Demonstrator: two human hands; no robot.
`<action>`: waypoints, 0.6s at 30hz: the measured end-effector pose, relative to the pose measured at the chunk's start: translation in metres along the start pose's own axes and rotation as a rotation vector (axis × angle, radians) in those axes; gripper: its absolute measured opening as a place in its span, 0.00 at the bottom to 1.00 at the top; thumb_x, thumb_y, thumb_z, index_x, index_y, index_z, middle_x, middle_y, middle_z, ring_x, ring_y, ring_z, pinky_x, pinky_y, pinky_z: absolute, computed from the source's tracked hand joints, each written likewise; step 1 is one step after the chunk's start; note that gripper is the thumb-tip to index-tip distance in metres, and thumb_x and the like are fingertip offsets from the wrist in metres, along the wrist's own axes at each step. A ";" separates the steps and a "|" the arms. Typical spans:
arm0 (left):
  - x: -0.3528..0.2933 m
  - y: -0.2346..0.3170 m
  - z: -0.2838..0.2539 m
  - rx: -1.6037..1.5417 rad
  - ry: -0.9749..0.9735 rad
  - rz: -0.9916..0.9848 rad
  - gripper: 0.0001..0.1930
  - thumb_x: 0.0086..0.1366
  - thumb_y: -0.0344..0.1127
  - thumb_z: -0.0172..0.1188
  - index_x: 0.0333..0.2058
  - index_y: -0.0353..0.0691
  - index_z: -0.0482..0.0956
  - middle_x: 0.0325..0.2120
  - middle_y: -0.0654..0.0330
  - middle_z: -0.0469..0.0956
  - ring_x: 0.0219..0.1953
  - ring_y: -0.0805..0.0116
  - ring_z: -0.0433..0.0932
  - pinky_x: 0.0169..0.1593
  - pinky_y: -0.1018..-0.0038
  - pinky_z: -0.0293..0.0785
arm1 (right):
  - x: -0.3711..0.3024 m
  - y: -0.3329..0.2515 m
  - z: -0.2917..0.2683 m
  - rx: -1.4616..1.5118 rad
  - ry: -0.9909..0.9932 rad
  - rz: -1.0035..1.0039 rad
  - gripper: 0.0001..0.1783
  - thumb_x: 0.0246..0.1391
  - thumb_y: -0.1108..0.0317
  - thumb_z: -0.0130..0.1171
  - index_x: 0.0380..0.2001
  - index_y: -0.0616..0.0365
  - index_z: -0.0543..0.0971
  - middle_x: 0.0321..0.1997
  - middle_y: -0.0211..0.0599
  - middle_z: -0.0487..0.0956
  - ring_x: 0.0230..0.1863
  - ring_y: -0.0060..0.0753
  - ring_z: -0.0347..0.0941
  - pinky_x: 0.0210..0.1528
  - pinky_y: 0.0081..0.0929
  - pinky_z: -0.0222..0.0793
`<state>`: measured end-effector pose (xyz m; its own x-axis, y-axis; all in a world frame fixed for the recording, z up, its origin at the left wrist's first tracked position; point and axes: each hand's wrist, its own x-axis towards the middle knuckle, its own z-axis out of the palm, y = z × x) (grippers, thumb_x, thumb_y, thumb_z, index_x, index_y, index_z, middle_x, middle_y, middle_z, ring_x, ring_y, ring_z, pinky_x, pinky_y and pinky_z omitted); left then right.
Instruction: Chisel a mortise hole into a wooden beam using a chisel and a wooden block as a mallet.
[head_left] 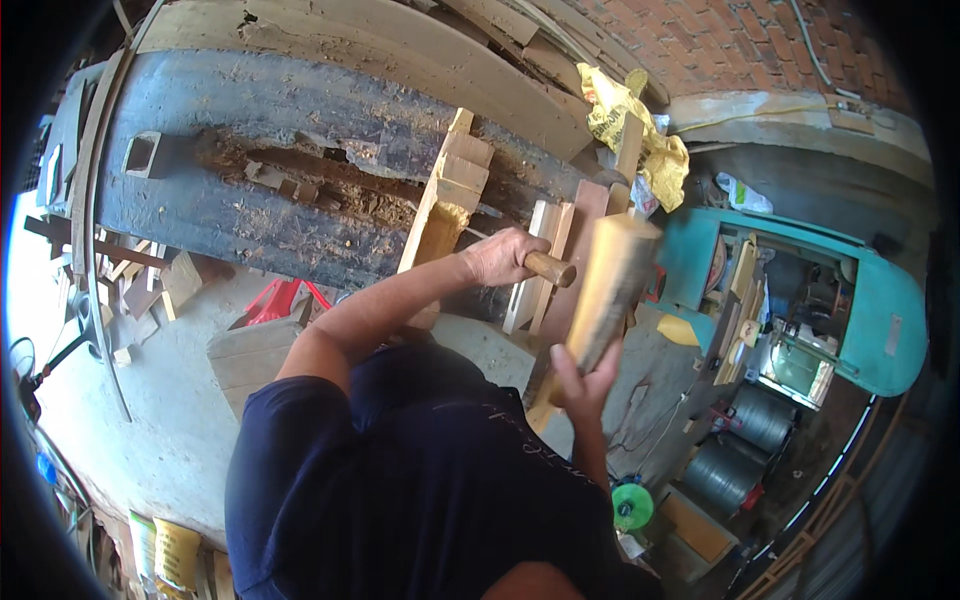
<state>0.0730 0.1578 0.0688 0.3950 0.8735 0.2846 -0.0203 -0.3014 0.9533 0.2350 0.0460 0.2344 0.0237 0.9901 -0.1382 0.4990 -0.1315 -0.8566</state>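
My left hand (503,257) is closed around a chisel, its round wooden handle (552,268) sticking out to the right of the fist. The thin shank points left at a notched block of pale wood (462,175), which lies across the dark bench; where the cutting edge touches is too small to tell. To the right, my right hand (590,385) grips a thick, club-shaped wooden mallet (615,275), blurred by motion. The mallet's head is raised beside the chisel handle, apart from it.
The worn dark bench (330,110) has a rotted hollow with wood chips and a short square metal tube (143,155). Boards (590,215) lie at its right end near a yellow sack (640,130). A teal cabinet (890,320) and metal drums (720,475) stand right; a red stool (275,300) is left.
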 end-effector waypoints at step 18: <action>0.024 -0.008 -0.040 -0.437 0.054 -0.295 0.12 0.61 0.36 0.66 0.41 0.39 0.79 0.34 0.68 0.81 0.38 0.82 0.75 0.47 0.77 0.75 | 0.018 -0.041 -0.016 0.255 0.247 -0.350 0.34 0.53 0.74 0.57 0.60 0.63 0.55 0.31 0.38 0.71 0.20 0.23 0.68 0.22 0.20 0.69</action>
<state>0.0459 0.1960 0.0723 0.3945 0.9188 -0.0082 -0.3006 0.1375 0.9438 0.2287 0.0705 0.2752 0.1128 0.9549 0.2746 0.2862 0.2334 -0.9293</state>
